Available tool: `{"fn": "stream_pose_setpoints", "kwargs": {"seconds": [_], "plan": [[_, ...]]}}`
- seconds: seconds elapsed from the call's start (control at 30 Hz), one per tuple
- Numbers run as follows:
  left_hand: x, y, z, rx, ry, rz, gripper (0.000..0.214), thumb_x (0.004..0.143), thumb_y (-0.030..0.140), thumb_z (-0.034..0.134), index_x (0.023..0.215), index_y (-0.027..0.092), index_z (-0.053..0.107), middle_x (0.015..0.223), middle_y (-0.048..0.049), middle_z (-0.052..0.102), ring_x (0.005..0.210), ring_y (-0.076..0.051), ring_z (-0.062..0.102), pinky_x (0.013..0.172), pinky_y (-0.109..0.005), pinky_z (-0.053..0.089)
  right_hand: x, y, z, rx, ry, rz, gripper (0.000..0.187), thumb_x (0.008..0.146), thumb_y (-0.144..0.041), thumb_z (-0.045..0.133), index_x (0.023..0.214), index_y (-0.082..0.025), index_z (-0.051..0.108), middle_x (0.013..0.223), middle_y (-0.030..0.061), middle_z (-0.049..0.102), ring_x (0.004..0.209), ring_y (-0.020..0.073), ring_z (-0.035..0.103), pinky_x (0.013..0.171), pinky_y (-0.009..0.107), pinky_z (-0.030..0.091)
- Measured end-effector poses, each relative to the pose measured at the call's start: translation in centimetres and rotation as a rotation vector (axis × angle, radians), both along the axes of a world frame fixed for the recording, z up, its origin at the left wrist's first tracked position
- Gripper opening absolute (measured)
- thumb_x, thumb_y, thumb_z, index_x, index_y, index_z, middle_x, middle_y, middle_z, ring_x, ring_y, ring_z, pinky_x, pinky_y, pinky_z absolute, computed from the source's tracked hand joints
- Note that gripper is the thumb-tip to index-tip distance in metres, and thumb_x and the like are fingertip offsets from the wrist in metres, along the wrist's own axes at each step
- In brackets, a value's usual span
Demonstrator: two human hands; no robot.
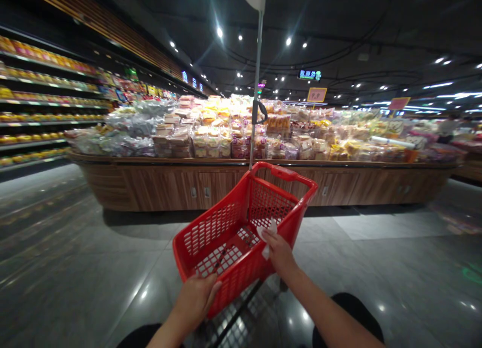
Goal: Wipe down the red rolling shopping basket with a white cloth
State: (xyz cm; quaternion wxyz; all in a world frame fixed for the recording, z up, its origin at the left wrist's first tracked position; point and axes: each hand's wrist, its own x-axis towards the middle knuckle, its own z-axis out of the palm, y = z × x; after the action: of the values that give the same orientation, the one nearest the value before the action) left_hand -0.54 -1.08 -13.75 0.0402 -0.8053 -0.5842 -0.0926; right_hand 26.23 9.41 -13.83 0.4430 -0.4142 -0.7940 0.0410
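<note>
A red plastic shopping basket [226, 227] on a cart frame stands right in front of me, empty as far as I can see. My left hand [196, 300] grips its near left rim, fingers curled over the edge. My right hand [277, 250] rests on the near right rim and pinches a small white paper [268, 232] against it. A thin metal pole [256, 87] rises from the basket's far side.
A long wooden display island [263, 185] piled with bagged bread and pastries [233, 132] stretches across ahead. Shelves of packaged goods [41, 102] line the left wall. Glossy dark tiled floor [94, 257] lies between. A person [448, 127] stands far right.
</note>
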Motion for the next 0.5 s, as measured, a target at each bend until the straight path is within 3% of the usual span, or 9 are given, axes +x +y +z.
{"fn": "stream_pose_setpoints", "kwargs": {"seconds": [0.13, 0.33, 0.5], "plan": [[-0.9, 0.3, -0.2, 0.026, -0.017, -0.032, 0.044, 0.093, 0.042, 0.020, 0.079, 0.023, 0.057, 0.071, -0.0019, 0.066, 0.071, -0.018, 0.061, 0.067, -0.030, 0.045, -0.5, -0.9, 0.1, 0.002, -0.066, 0.136, 0.053, 0.076, 0.000, 0.041, 0.122, -0.021, 0.056, 0.124, 0.0070, 0.058, 0.114, 0.0178, 0.054, 0.098, 0.034, 0.044], [-2.4, 0.8, -0.2, 0.107, -0.067, -0.063, 0.044, 0.092, 0.045, 0.022, 0.086, 0.024, 0.060, 0.074, -0.0004, 0.067, 0.072, -0.017, 0.061, 0.068, -0.029, 0.046, 2.3, 1.4, 1.8, 0.013, -0.042, -0.075, 0.054, 0.074, 0.003, 0.038, 0.120, -0.016, 0.058, 0.121, 0.0107, 0.059, 0.113, 0.0195, 0.054, 0.098, 0.038, 0.043], [-2.7, 0.9, -0.1, 0.044, -0.094, -0.037, 0.045, 0.091, 0.047, 0.022, 0.082, 0.025, 0.060, 0.074, -0.0005, 0.066, 0.074, -0.017, 0.060, 0.072, -0.029, 0.045, 0.7, -0.1, 0.8, 0.002, -0.072, 0.047, 0.055, 0.074, 0.002, 0.041, 0.123, -0.018, 0.055, 0.124, 0.0093, 0.058, 0.113, 0.0193, 0.054, 0.098, 0.037, 0.044]]}}
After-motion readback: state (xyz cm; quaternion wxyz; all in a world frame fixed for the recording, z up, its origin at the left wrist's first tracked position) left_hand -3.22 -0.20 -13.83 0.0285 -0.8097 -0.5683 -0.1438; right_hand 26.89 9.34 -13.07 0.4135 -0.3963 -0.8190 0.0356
